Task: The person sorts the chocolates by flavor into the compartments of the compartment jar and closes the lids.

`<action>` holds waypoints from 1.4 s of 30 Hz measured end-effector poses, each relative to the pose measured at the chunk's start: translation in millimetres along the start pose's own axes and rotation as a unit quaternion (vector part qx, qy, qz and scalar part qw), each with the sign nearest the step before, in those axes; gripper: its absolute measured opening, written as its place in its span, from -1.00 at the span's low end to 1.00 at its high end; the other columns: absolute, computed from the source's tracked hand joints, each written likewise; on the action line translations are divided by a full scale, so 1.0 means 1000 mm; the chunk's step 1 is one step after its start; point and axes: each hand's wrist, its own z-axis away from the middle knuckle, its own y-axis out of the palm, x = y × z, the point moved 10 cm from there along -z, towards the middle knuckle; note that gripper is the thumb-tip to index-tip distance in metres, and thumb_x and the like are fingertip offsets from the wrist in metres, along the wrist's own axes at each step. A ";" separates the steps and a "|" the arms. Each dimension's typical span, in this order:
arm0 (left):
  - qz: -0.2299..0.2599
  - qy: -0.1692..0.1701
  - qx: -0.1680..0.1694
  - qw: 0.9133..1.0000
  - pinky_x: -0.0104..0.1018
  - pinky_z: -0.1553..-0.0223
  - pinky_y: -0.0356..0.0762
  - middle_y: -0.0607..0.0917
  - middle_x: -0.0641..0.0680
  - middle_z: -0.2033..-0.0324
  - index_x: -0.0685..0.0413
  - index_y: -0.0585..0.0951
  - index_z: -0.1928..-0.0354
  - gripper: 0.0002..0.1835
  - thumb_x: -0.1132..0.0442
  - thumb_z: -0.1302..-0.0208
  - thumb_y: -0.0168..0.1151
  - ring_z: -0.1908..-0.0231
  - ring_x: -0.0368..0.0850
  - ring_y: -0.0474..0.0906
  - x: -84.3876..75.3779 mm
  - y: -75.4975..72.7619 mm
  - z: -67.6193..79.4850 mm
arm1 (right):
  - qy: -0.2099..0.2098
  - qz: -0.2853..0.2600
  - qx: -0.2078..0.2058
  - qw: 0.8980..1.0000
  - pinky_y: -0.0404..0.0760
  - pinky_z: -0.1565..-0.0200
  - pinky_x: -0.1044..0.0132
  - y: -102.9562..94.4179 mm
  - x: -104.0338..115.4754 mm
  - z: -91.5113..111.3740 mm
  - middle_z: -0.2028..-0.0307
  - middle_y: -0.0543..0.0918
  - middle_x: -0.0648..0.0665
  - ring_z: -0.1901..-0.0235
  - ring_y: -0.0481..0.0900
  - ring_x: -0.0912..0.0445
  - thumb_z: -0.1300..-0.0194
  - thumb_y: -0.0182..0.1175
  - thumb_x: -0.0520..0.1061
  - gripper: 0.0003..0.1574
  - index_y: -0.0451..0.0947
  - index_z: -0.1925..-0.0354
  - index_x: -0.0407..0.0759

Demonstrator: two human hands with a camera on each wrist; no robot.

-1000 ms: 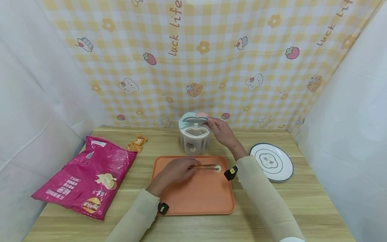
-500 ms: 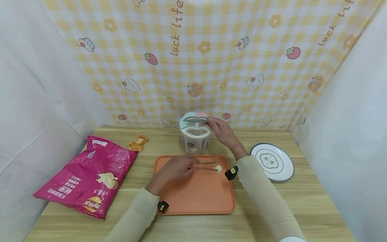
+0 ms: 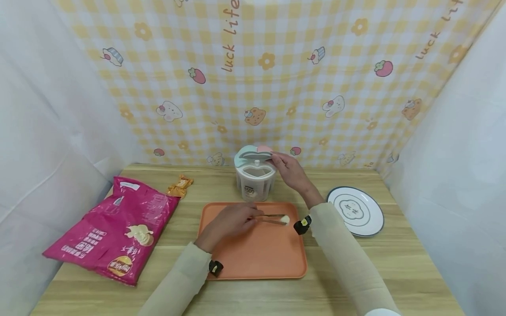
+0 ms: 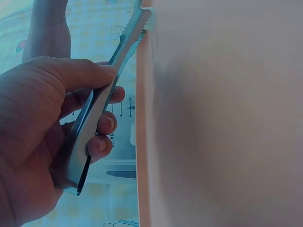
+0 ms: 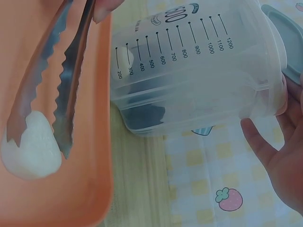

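In the head view my left hand (image 3: pixel 231 221) reaches over the orange tray (image 3: pixel 269 259) and holds metal tongs (image 4: pixel 87 125), thumb on one arm and fingers on the other. Their serrated tips stand around a smooth white rounded piece (image 5: pixel 31 158) at the tray's far right; whether both tips touch it, I cannot tell. Behind the tray stands a clear measuring container (image 5: pixel 189 71) with a mint and pink lid. My right hand (image 3: pixel 290 173) holds up its lid flap (image 3: pixel 258 155), leaving one opening uncovered. A pale lump and something dark show through the container's wall.
A magenta chip bag (image 3: pixel 114 228) lies on the left of the wooden table, with orange wrapped candies (image 3: pixel 179 186) by its upper corner. On the right, a white plate (image 3: pixel 367 210) with a dark rim lies beyond my right sleeve.
The tongs' arms spread apart half a second ago and are now somewhat closer together around the white piece. My right hand keeps its hold on the lid flap.
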 end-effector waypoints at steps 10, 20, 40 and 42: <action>-0.017 0.015 -0.008 1.000 -0.23 0.23 0.57 0.65 -0.07 0.15 -0.08 0.75 -0.13 -0.72 0.29 -0.47 0.25 0.25 -0.19 0.56 -0.005 -0.015 0.007 | 0.008 0.005 0.004 1.000 0.47 -0.24 0.07 0.000 -0.002 0.000 -0.11 0.70 -0.13 -0.20 0.58 0.05 -0.70 -0.12 0.02 -0.50 0.67 -0.18 -0.17; -0.018 -0.024 -0.072 0.997 -0.17 0.14 0.62 0.70 -0.02 -0.01 -0.02 0.72 -0.20 -0.64 0.30 -0.40 0.33 0.15 -0.13 0.65 0.002 -0.063 0.037 | 0.012 0.000 0.009 1.000 0.46 -0.26 0.04 0.001 -0.002 0.001 -0.13 0.69 -0.14 -0.21 0.58 0.02 -0.70 -0.13 0.02 -0.50 0.65 -0.21 -0.18; 0.011 -0.064 -0.223 0.973 -0.20 0.42 0.49 0.69 0.10 0.03 0.10 0.69 -0.24 -0.60 0.36 -0.38 0.35 0.43 -0.13 0.50 0.039 -0.143 0.064 | 0.021 -0.002 0.008 1.000 0.44 -0.28 0.09 0.001 -0.004 0.001 -0.13 0.69 -0.14 -0.24 0.56 0.04 -0.70 -0.13 0.03 -0.48 0.62 -0.24 -0.20; 0.008 -0.068 -0.224 0.972 -0.17 0.40 0.50 0.69 0.11 0.02 0.10 0.69 -0.24 -0.61 0.34 -0.38 0.34 0.42 -0.12 0.51 0.042 -0.142 0.062 | 0.019 0.002 0.004 1.000 0.42 -0.30 0.11 0.001 -0.004 0.000 -0.13 0.69 -0.13 -0.25 0.54 0.06 -0.70 -0.13 0.03 -0.48 0.62 -0.24 -0.19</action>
